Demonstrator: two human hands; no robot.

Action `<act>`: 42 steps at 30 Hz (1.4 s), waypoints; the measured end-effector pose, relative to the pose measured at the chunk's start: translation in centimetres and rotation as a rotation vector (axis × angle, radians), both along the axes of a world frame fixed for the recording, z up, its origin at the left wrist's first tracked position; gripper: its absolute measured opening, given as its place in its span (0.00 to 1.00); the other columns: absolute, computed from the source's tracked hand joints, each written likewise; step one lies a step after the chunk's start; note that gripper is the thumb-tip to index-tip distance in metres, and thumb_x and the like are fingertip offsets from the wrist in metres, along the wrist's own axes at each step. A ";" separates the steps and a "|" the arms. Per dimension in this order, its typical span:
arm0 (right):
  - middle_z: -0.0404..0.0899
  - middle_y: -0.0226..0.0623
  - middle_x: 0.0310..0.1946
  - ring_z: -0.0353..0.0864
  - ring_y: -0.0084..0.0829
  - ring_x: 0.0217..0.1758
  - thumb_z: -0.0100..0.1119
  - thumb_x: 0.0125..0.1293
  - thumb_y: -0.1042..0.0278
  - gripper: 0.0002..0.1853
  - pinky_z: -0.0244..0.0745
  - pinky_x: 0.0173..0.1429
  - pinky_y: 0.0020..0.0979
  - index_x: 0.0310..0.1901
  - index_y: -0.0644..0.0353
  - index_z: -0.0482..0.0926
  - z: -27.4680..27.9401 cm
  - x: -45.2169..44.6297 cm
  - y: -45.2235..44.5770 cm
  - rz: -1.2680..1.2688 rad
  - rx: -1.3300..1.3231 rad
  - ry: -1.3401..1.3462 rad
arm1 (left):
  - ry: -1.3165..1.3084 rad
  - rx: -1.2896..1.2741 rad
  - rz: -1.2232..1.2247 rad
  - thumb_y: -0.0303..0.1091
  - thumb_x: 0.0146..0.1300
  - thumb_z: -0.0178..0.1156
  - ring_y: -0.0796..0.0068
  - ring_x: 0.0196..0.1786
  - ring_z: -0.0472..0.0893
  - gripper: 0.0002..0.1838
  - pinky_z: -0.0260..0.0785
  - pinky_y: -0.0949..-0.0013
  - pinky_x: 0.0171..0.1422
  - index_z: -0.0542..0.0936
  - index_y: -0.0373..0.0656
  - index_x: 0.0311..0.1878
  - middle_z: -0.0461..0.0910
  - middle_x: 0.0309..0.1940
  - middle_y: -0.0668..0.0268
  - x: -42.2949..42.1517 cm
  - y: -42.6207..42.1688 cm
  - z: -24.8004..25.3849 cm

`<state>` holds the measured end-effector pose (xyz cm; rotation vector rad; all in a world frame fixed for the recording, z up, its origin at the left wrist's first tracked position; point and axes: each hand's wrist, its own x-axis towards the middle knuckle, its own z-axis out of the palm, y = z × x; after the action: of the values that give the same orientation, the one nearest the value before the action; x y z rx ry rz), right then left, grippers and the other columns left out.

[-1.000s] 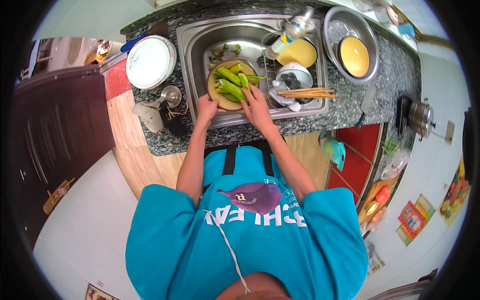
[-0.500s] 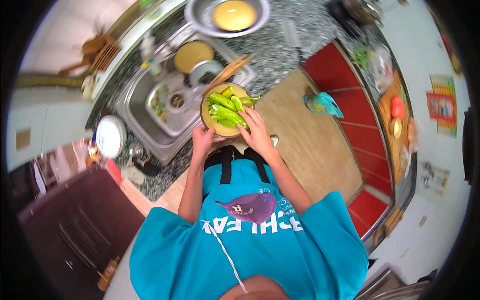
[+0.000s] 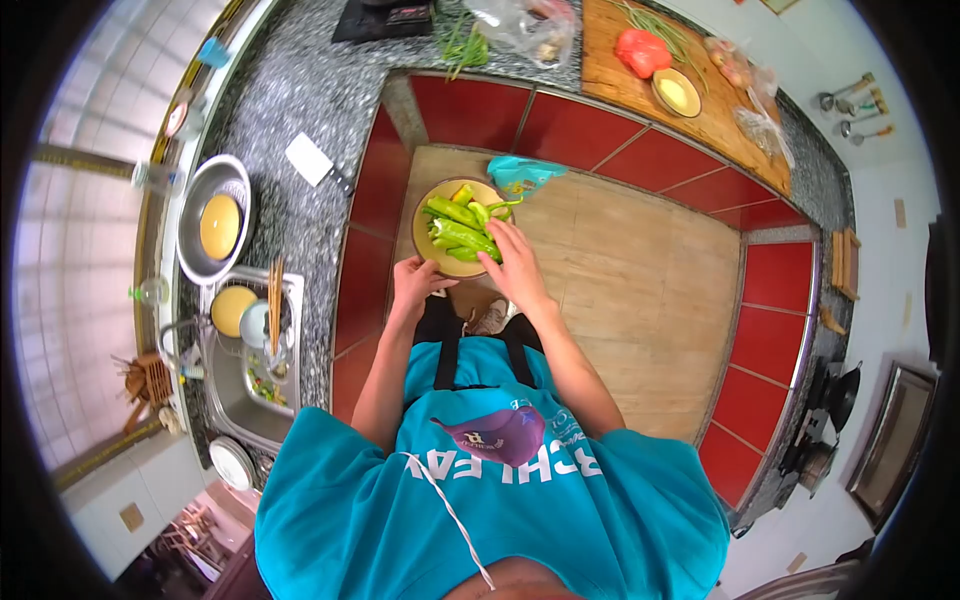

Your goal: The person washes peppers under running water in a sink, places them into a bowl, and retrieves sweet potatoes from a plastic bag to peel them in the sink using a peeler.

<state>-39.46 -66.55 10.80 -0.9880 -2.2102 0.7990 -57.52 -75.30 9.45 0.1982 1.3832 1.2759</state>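
A yellow dish (image 3: 425,220) with a brown rim is held in front of me at waist height. Several green peppers (image 3: 460,232) lie on it, one with its stem poking past the right rim. My left hand (image 3: 415,284) pinches the dish's near-left rim. Across the dish's right side reaches my right hand (image 3: 516,264), its thumb and fingers curved over the green peppers there; the undersides of its fingers are hidden.
Left: a sink (image 3: 225,385) with dishes and chopsticks (image 3: 275,305), a metal basin (image 3: 185,225) and a cleaver (image 3: 310,160) on the counter. Ahead, a teal bag (image 3: 525,175) hangs by red cabinets (image 3: 470,115). A cutting board (image 3: 610,70) holds a red bag and a bowl (image 3: 690,105).
My view and body have turned right, away from the sink toward the red cabinets. The dish of peppers came along, with both hands in much the same hold.
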 end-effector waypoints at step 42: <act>0.67 0.53 0.60 0.65 0.54 0.64 0.58 0.62 0.72 0.18 0.61 0.67 0.48 0.54 0.66 0.74 -1.5 11.2 49.7 -0.225 0.144 -0.102 | 0.135 -0.066 -0.100 0.35 0.71 0.54 0.66 0.35 0.86 0.16 0.83 0.67 0.36 0.78 0.28 0.51 0.84 0.37 0.54 13.2 53.9 -6.8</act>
<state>-28.21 -16.80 9.29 -1.2016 -2.1569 0.4915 -44.31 -21.38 2.60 0.3092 1.5094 1.1493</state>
